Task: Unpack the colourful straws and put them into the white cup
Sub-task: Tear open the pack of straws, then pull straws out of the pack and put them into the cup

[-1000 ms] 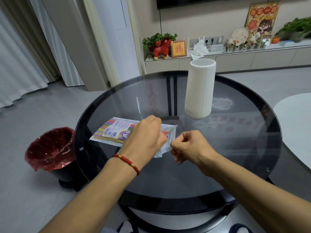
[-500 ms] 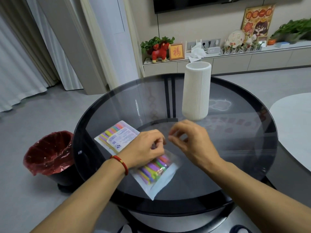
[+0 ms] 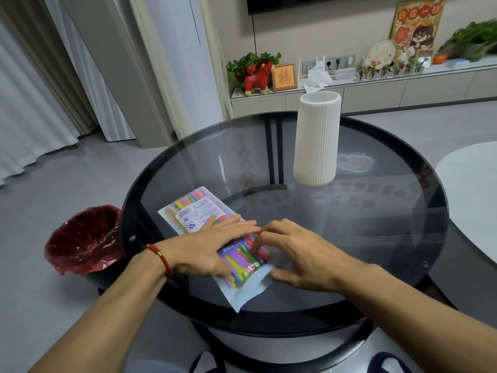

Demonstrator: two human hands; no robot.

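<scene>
A clear packet of colourful straws [image 3: 199, 209] with a white label lies slanted on the round dark glass table [image 3: 371, 227], left of centre. My left hand [image 3: 207, 247] lies over the packet's middle, fingers stretched across it and thumb at its near edge. My right hand [image 3: 298, 254] meets it from the right, with curled fingertips on the straws and its thumb at the packet's white near end [image 3: 248, 290]. The tall ribbed white cup [image 3: 316, 141] stands upright behind the hands, apart from them. Nothing shows above the cup's rim.
A bin with a red liner [image 3: 83, 240] stands on the floor left of the table. A white round table [image 3: 473, 189] edges in at the right. A low cabinet with ornaments [image 3: 376, 87] runs along the far wall.
The packet has turned from lying crosswise to slanting with its white end towards me. My left hand has flattened over it. My right hand has dropped from above onto its near end.
</scene>
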